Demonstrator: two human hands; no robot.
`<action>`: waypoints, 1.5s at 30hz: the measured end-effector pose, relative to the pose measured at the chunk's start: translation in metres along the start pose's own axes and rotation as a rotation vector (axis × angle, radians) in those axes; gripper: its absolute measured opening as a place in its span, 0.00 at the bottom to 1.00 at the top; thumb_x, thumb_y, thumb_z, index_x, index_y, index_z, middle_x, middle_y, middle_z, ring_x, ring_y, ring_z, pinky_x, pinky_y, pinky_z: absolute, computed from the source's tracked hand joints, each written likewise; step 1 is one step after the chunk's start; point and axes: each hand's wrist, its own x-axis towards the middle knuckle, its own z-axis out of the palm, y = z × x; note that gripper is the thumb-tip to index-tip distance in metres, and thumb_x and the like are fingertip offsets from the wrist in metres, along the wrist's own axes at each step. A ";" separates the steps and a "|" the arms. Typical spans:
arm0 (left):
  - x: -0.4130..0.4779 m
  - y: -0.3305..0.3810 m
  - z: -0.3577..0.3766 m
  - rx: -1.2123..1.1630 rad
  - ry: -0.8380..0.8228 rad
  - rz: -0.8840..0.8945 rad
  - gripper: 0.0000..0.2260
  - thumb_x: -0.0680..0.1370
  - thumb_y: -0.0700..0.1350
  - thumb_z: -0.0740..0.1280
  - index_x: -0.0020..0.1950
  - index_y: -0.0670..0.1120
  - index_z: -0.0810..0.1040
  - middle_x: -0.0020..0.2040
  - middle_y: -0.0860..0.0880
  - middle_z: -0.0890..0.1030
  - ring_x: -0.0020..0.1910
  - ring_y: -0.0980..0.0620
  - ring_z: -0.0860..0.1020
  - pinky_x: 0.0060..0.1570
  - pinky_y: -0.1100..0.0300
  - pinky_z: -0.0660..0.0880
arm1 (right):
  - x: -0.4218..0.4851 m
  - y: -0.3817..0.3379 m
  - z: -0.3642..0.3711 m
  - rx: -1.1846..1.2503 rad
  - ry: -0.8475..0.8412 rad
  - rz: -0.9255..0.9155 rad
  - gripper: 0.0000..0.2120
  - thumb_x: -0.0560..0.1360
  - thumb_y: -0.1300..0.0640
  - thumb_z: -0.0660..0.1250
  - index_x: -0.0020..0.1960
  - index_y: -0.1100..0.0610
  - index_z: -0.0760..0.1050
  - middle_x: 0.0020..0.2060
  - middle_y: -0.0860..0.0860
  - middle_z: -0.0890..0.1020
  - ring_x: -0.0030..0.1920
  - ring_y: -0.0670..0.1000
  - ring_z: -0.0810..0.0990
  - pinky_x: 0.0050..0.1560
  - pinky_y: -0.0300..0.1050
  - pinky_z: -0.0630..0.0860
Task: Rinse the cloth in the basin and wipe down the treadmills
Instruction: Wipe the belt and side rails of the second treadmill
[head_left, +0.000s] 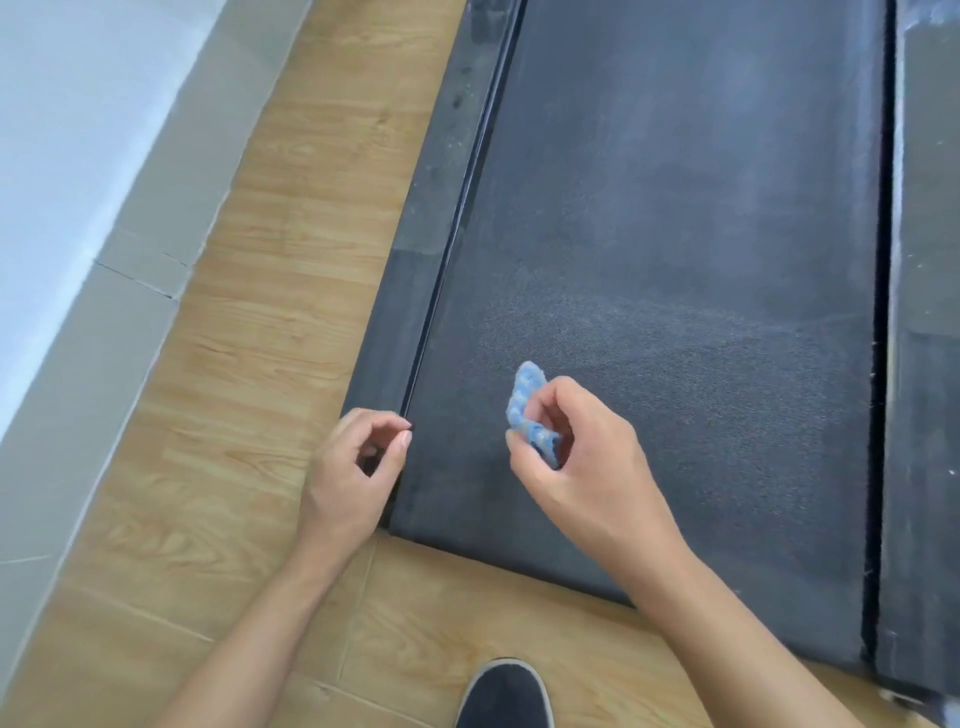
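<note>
A small folded blue cloth (531, 410) is pinched in my right hand (582, 467), which hovers over the rear end of the dark treadmill belt (675, 260). The belt looks dusty, with a paler streaked patch near the cloth. My left hand (353, 473) is over the rear corner of the treadmill's left side rail (415, 249), fingers curled loosely with nothing in them. No basin is in view.
Light wood-pattern floor (249, 415) runs along the treadmill's left and rear. A grey skirting and white wall (62, 208) stand at the far left. The right side rail (924, 415) borders the belt. My dark shoe (504, 696) is at the bottom edge.
</note>
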 end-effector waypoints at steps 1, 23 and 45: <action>0.006 -0.010 -0.004 0.133 0.000 0.130 0.05 0.82 0.42 0.71 0.55 0.51 0.84 0.54 0.56 0.83 0.55 0.51 0.81 0.59 0.64 0.74 | 0.001 0.000 0.010 -0.082 -0.045 -0.049 0.09 0.76 0.55 0.70 0.45 0.48 0.69 0.40 0.44 0.75 0.38 0.47 0.72 0.38 0.39 0.70; 0.056 -0.049 0.008 0.518 -0.166 0.486 0.26 0.81 0.38 0.62 0.74 0.62 0.78 0.80 0.58 0.71 0.80 0.50 0.67 0.71 0.50 0.64 | -0.040 0.049 0.161 -0.877 -0.460 -0.559 0.19 0.58 0.53 0.79 0.44 0.50 0.74 0.32 0.46 0.78 0.33 0.50 0.77 0.32 0.43 0.67; 0.057 -0.059 0.012 0.573 -0.163 0.497 0.28 0.78 0.38 0.62 0.75 0.60 0.78 0.80 0.56 0.71 0.81 0.47 0.66 0.70 0.49 0.65 | -0.030 0.062 0.098 -0.901 -0.451 -0.392 0.04 0.74 0.55 0.66 0.48 0.49 0.75 0.33 0.48 0.79 0.33 0.52 0.80 0.29 0.44 0.61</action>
